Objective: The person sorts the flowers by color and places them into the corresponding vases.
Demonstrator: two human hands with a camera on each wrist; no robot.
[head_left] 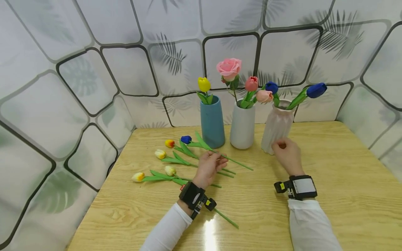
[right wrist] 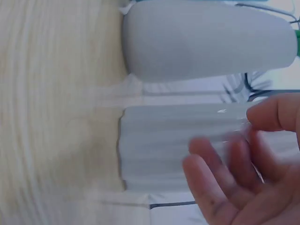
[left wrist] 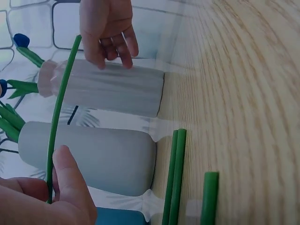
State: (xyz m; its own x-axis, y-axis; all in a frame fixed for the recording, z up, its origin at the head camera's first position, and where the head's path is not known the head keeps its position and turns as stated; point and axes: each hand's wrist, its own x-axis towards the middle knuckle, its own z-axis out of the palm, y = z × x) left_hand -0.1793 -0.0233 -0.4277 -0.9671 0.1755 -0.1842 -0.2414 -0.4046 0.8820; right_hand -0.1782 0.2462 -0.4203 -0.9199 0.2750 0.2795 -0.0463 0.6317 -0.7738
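My left hand (head_left: 208, 170) pinches the green stem (left wrist: 57, 110) of a blue tulip (head_left: 186, 139) between thumb and fingers. The flower head points left, and the bare stem end reaches toward my right hand (head_left: 288, 155). That right hand is loosely curled with nothing in it, close in front of the ribbed pale pink vase (head_left: 277, 128). Two blue tulips and a pale pink tulip (head_left: 264, 96) show at this vase's mouth. In the right wrist view, the right fingers (right wrist: 206, 173) overlap the ribbed vase (right wrist: 150, 150).
Beside it stand a white vase (head_left: 242, 127) with a pink rose (head_left: 229, 68) and a coral tulip (head_left: 251, 83), and a blue vase (head_left: 212, 122) with a yellow tulip (head_left: 204, 84). Several tulips, including an orange one (head_left: 170, 143), lie on the wooden table (head_left: 345, 195) around my left hand.
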